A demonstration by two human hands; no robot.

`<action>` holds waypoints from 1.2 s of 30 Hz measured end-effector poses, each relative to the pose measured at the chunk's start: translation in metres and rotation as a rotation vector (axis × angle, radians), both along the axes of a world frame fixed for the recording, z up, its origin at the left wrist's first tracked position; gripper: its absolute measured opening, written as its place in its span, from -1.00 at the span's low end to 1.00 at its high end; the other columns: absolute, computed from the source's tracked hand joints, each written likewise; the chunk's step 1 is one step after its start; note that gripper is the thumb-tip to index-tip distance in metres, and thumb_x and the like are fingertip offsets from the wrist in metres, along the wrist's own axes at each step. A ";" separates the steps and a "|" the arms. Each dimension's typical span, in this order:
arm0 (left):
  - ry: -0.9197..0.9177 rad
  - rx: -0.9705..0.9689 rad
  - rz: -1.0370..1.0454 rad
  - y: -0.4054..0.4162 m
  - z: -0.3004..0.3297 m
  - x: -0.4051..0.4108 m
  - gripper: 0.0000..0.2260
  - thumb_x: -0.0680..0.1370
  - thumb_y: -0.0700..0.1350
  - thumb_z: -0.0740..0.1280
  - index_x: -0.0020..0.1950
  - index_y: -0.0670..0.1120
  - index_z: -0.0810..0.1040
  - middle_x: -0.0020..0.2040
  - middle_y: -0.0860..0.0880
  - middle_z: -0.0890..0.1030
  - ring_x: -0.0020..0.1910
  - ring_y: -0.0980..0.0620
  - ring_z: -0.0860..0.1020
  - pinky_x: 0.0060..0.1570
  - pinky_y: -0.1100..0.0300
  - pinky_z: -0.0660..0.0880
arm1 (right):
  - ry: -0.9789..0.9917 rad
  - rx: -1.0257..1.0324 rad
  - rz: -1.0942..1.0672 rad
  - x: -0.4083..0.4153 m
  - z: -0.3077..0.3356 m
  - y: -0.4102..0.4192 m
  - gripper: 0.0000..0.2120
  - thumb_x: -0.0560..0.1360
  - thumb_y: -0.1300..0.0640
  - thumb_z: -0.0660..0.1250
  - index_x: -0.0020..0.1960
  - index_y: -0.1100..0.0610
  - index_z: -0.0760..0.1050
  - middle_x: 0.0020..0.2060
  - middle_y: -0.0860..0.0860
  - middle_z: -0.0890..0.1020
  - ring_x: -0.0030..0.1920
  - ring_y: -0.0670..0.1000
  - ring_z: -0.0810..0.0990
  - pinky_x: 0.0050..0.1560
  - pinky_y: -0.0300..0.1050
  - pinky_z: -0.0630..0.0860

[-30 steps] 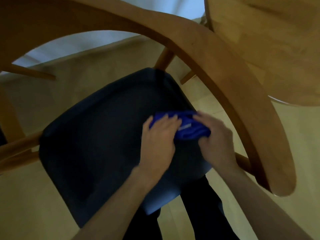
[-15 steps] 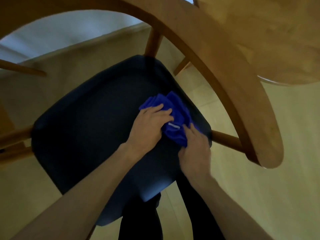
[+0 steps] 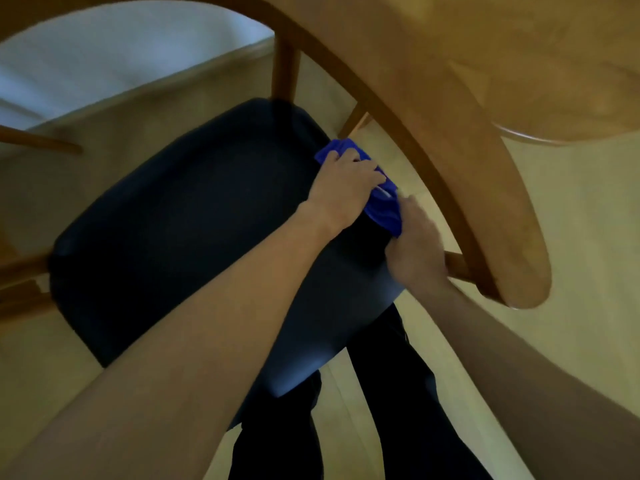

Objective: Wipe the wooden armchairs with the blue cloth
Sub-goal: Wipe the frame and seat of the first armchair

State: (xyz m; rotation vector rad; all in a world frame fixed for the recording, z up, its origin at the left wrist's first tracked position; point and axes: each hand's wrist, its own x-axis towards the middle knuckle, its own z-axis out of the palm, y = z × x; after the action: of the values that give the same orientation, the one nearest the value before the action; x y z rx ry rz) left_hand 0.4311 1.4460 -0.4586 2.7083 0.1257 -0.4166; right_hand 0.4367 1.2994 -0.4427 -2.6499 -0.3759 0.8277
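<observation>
Blue cloth bunched under left hand, right hand gripping its end

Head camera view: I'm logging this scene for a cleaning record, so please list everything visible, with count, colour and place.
blue cloth: one, bright blue, bunched at the right edge of the seat, under both hands
seat cushion: one, dark navy, centre of the view
armchair frame: one, light brown wood, curved rail arching from top left down the right side, with spindles below it
wooden table top: one, light brown, upper right
floor: pale yellowish, all around the chair
wall: whitish, upper left
trousers: dark, bottom centre
left hand: lies on the cloth
right hand: holds the cloth's near end
</observation>
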 end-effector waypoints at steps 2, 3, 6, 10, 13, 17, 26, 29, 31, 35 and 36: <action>-0.014 0.021 0.017 -0.003 -0.006 -0.016 -0.63 0.61 -0.20 0.19 0.40 0.03 0.45 0.45 0.00 0.39 0.37 -0.08 0.31 0.30 -0.06 0.22 | -0.031 -0.072 0.008 -0.018 -0.008 -0.004 -0.28 0.46 0.42 0.24 0.56 0.08 0.18 0.48 0.09 0.33 0.42 0.14 0.34 0.36 0.10 0.38; -0.040 -0.004 0.039 -0.002 -0.008 -0.027 -0.61 0.61 -0.20 0.19 0.42 0.04 0.43 0.47 0.02 0.36 0.39 -0.07 0.28 0.30 -0.05 0.20 | -0.055 -0.084 -0.019 -0.026 -0.009 -0.004 -0.26 0.45 0.41 0.25 0.57 0.06 0.18 0.51 0.07 0.29 0.45 0.15 0.32 0.38 0.10 0.37; -0.047 -0.036 0.049 0.004 -0.004 -0.055 -0.58 0.61 -0.21 0.19 0.46 0.06 0.38 0.51 0.03 0.31 0.43 -0.06 0.23 0.31 -0.04 0.18 | -0.131 -0.130 -0.033 -0.051 -0.008 0.000 -0.26 0.47 0.35 0.30 0.57 0.00 0.19 0.54 0.01 0.26 0.45 0.14 0.30 0.38 0.07 0.40; -0.032 -0.008 0.015 0.018 0.006 -0.107 -0.59 0.61 -0.18 0.19 0.45 0.07 0.39 0.50 0.03 0.33 0.44 -0.04 0.25 0.29 -0.01 0.23 | -0.170 -0.202 0.049 -0.106 -0.001 0.009 -0.27 0.49 0.18 0.38 0.57 -0.07 0.16 0.53 -0.06 0.27 0.35 0.10 0.35 0.20 -0.03 0.48; 0.044 0.025 0.010 0.041 0.015 -0.172 -0.57 0.59 -0.18 0.24 0.44 0.09 0.38 0.50 0.06 0.32 0.44 -0.03 0.25 0.29 0.01 0.21 | -0.063 -0.159 0.117 -0.168 0.004 0.026 -0.29 0.51 0.13 0.35 0.57 -0.08 0.13 0.54 -0.08 0.23 0.32 0.09 0.33 0.13 -0.05 0.51; 0.202 0.104 0.114 0.068 0.032 -0.265 -0.59 0.59 -0.14 0.20 0.42 0.13 0.42 0.48 0.10 0.35 0.41 -0.01 0.30 0.21 0.04 0.25 | 0.066 -0.105 0.212 -0.255 0.011 0.059 -0.30 0.52 0.10 0.33 0.57 -0.10 0.11 0.55 -0.13 0.18 0.31 0.06 0.30 0.01 -0.03 0.52; 0.708 0.431 0.386 0.092 0.063 -0.374 -0.71 0.55 -0.16 0.25 0.21 0.14 0.53 0.05 0.03 0.59 0.14 -0.01 0.48 0.10 0.06 0.35 | 0.354 0.111 0.402 -0.361 0.025 0.109 -0.81 0.51 0.22 0.33 0.11 0.07 0.47 -0.03 -0.05 0.55 0.01 0.05 0.45 -0.17 -0.05 0.48; 0.792 0.379 0.513 0.087 0.075 -0.373 -0.70 0.56 -0.19 0.23 0.26 0.07 0.49 0.00 -0.04 0.58 0.03 -0.04 0.53 -0.01 0.05 0.39 | 0.447 0.141 0.513 -0.326 0.028 0.106 -0.83 0.47 0.21 0.28 0.02 0.01 0.49 -0.18 -0.04 0.56 -0.06 0.08 0.55 -0.20 -0.11 0.40; 0.646 0.262 0.596 0.084 0.083 -0.363 -0.71 0.55 -0.16 0.26 0.24 0.08 0.50 -0.02 -0.04 0.59 -0.01 -0.06 0.55 -0.04 0.03 0.44 | 0.382 0.131 0.576 -0.281 0.031 0.103 -0.60 0.46 0.21 0.26 0.23 -0.10 0.52 0.01 -0.05 0.65 0.03 0.09 0.60 -0.12 -0.12 0.46; 0.092 0.050 0.641 0.053 0.079 -0.297 -0.54 0.51 -0.13 0.00 0.32 -0.07 0.51 0.28 -0.15 0.55 0.29 -0.17 0.45 0.31 0.00 0.33 | 0.139 0.288 0.528 -0.169 0.043 0.083 -0.40 0.37 0.44 0.28 0.35 0.06 0.53 0.31 0.01 0.57 0.31 0.06 0.53 0.40 -0.11 0.36; 0.032 0.003 0.648 0.043 0.074 -0.272 -0.53 0.55 -0.13 -0.04 0.38 -0.10 0.45 0.38 -0.18 0.46 0.39 -0.17 0.37 0.40 0.01 0.22 | 0.060 0.278 0.528 -0.140 0.044 0.075 -0.38 0.35 0.48 0.28 0.36 0.11 0.52 0.33 0.04 0.55 0.34 0.07 0.50 0.44 -0.12 0.30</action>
State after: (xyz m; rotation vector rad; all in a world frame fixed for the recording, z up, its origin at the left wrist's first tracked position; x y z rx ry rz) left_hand 0.1593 1.4893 -0.3846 2.4751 0.9720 -0.2566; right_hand 0.2966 1.3741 -0.3985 -2.2831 -1.1175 0.9184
